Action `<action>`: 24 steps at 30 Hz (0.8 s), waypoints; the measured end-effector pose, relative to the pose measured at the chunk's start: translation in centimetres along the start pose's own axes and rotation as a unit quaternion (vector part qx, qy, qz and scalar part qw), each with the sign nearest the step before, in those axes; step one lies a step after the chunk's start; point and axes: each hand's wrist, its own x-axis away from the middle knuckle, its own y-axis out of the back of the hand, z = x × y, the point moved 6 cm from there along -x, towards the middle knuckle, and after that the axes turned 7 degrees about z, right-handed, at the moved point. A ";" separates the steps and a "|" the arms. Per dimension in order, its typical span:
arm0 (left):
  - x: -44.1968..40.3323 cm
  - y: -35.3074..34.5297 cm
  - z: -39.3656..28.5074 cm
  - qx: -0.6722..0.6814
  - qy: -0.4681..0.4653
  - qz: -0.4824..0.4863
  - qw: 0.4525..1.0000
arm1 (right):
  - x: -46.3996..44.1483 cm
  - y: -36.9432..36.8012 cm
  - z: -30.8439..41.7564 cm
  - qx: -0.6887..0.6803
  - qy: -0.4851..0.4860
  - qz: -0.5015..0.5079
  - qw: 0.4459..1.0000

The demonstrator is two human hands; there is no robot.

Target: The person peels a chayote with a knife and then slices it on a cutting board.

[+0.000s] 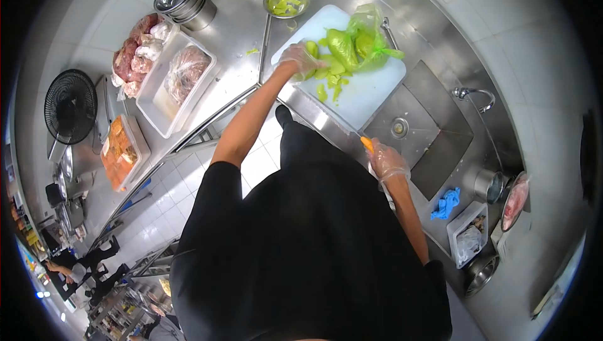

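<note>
My left hand (pixel 300 61), in a clear plastic glove, is at the left part of a white cutting board (pixel 377 93). Its fingers curl against a pale green vegetable piece (pixel 311 48). Cut green slices (pixel 336 80) lie loose beside the fingers. A thin green plastic bag (pixel 364 24) with whole round green vegetables in it rests on the board's far right part. Below the board's near corner, my right hand (pixel 388 161), gloved too, closes round the orange handle of a knife (pixel 367 144). Little of the blade can be made out.
A metal bowl (pixel 286 0) with green peelings stands behind the board. The sink (pixel 433 152) and tap (pixel 477 96) are to the right, a blue cloth (pixel 446 204) nearer. On the left counter are a plastic tub (pixel 179 83) with bagged meat and stacked steel containers (pixel 188 5).
</note>
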 end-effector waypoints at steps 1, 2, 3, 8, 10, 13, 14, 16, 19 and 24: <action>0.0 -0.2 -0.5 -0.002 0.019 0.014 1.000 | 0.0 -0.4 -0.7 -0.012 -0.018 -0.008 1.000; 0.3 -0.1 -0.3 0.032 0.037 0.010 0.999 | 0.0 -0.6 -1.6 -0.024 -0.035 -0.015 0.999; 0.6 0.1 0.0 0.063 0.054 0.007 0.997 | 0.1 -0.7 -2.4 -0.039 -0.053 -0.024 0.998; -1.3 -4.1 8.1 0.310 0.226 -0.118 0.916 | 1.8 -0.7 -3.8 -0.087 -0.064 -0.054 0.993; 2.6 -5.9 9.2 0.492 0.290 -0.165 0.804 | 2.3 -0.7 -2.9 -0.097 -0.063 -0.049 0.992; 4.6 -9.1 7.5 0.800 0.147 -0.073 0.577 | 2.0 -0.7 -1.2 -0.118 -0.052 -0.046 0.991; 6.1 -9.4 7.1 0.807 0.162 -0.012 0.568 | 1.7 -0.7 -0.6 -0.121 -0.053 -0.037 0.991; 7.5 -10.2 6.9 0.815 0.151 0.023 0.559 | 0.8 -0.5 0.0 -0.128 -0.053 -0.026 0.990; 9.4 -9.7 6.2 0.791 0.181 0.008 0.585 | -0.4 -0.4 0.8 -0.138 -0.049 -0.013 0.989; 8.4 -10.1 5.8 0.795 0.155 0.010 0.586 | -1.8 0.3 2.1 -0.148 -0.039 -0.001 0.988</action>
